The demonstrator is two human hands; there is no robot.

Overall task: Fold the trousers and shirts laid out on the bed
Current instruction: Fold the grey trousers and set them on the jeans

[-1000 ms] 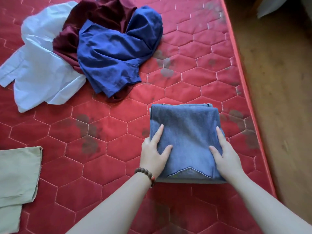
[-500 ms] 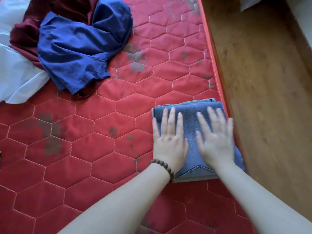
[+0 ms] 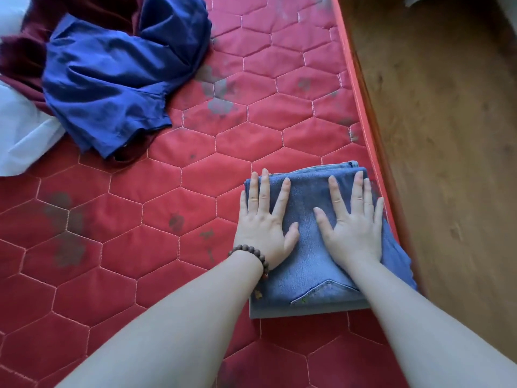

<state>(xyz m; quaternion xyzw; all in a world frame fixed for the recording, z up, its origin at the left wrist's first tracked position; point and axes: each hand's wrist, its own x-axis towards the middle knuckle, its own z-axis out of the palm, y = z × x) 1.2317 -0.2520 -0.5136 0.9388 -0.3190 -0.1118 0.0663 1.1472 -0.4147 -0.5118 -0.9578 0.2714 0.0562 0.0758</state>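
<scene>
A: Where are the trousers?

B: The folded blue denim trousers (image 3: pixel 310 264) lie at about four o'clock in the view, right at the edge of the red quilted bed (image 3: pixel 167 219) with the hexagon stitching. Their right side slightly overhangs that edge, beside the brown wooden floor (image 3: pixel 447 135).

A: And the hands?

B: Both are spread flat on top of the bundle, palms down, fingers straight and splayed, gripping nothing. The left hand (image 3: pixel 264 228), with a dark beaded bracelet (image 3: pixel 251 254) at the wrist, covers the left half; the right hand (image 3: pixel 352 228) covers the right half, fingertips pointing to twelve o'clock.

A: Why flat like that?

B: I'd judge it's to press the layers down so thick denim keeps its fold and doesn't spring open. Parking it at the bed's edge likely keeps the middle free for the next garment.

A: What's left?

B: At ten to eleven o'clock, well apart from the trousers, sits an unfolded heap: a crumpled royal-blue garment (image 3: pixel 117 77) on top of a dark maroon cloth (image 3: pixel 25 60), with a white garment (image 3: pixel 19 133) at nine o'clock, partly cut off by the frame. Those still look undone, so the task seems only partway through.
</scene>
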